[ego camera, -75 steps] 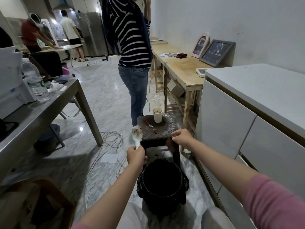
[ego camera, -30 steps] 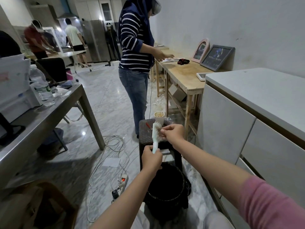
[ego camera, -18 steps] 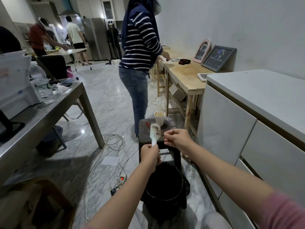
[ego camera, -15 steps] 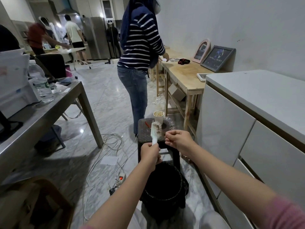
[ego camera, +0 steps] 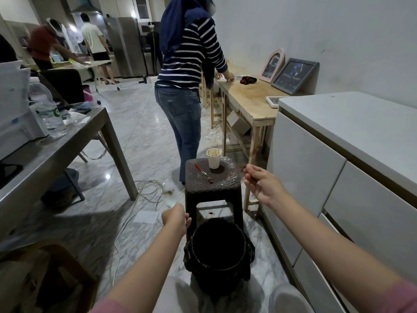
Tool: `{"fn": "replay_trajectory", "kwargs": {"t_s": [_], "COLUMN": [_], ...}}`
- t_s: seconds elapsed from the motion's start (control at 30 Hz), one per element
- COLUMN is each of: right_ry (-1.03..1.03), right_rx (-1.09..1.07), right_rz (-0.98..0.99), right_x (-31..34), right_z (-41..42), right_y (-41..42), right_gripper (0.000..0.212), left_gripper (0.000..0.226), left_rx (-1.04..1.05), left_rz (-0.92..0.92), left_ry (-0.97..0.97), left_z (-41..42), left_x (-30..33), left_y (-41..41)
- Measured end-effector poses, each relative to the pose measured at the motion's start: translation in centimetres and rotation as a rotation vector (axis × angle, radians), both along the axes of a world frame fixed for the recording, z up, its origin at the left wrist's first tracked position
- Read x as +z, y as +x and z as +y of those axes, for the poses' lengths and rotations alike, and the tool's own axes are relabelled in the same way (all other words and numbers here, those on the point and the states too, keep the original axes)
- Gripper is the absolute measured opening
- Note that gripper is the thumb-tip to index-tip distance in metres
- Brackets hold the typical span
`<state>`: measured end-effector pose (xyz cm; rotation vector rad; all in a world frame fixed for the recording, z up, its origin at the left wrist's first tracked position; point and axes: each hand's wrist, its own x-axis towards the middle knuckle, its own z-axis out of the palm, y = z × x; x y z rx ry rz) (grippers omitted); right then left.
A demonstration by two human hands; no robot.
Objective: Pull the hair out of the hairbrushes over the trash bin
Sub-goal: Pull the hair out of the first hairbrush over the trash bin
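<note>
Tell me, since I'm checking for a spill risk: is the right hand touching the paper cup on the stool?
Apart. The head view shows the right hand off the stool's right edge, bare stool top between it and the paper cup.

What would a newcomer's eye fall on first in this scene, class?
Probably the two bare arms reaching forward: the left hand gripping a blurred white hairbrush beside the black trash bin, and the right hand pinching something small above it. Behind stands a dark stool bearing a paper cup.
</note>
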<state>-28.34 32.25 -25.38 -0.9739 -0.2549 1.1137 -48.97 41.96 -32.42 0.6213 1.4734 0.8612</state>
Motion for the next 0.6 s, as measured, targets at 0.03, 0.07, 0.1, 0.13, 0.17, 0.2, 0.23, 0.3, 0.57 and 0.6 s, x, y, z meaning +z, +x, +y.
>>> {"fn": "replay_trajectory", "kwargs": {"t_s": [0.03, 0.07, 0.1, 0.13, 0.17, 0.2, 0.23, 0.3, 0.57, 0.6], "right_ry": [-0.044, -0.104, -0.173, -0.243, -0.303, -0.353, -0.402, -0.499, -0.519, -0.499], "right_rx": [-0.007, -0.016, -0.027, -0.037, -0.043, -0.050, -0.051, -0.013, 0.361, 0.321], "right_rz": [-0.041, -0.098, -0.165, -0.234, -0.294, -0.347, -0.397, -0.498, -0.875, -0.876], "right_x": [-0.3, -0.7, -1.1, -1.6, -2.0, -2.6, -3.3, -4.1, -3.5, -3.2], "right_z": [0.3, 0.6, 1.0, 1.4, 1.8, 2.4, 3.0, 4.0, 5.4, 5.4], "right_y": [0.1, 0.1, 0.1, 0.0, -0.2, -0.2, -0.3, -0.6, -1.3, -1.4], "right_gripper": [0.007, 0.006, 0.007, 0.008, 0.011, 0.015, 0.018, 0.018, 0.030, 0.025], "left_gripper": [0.040, 0.042, 0.041, 0.039, 0.034, 0.028, 0.021, 0.014, 0.018, 0.017], "left_rx": [0.013, 0.015, 0.010, -0.001, -0.020, -0.047, -0.077, -0.127, -0.270, -0.291], "left_rz": [0.005, 0.016, 0.028, 0.038, 0.043, 0.044, 0.042, 0.028, 0.021, 0.022], "left_ry": [0.004, 0.011, 0.015, 0.021, 0.026, 0.035, 0.043, 0.066, 0.190, 0.201], "left_z": [0.1, 0.3, 0.2, 0.3, 0.1, 0.1, -0.1, -0.3, -1.5, -1.6], "left_x": [-0.2, -0.5, -0.5, -0.6, -0.5, -0.5, -0.3, -0.1, 1.5, 1.6], "left_y": [-0.2, -0.3, -0.4, -0.4, -0.4, -0.2, 0.0, 0.4, 0.9, 0.9]}}
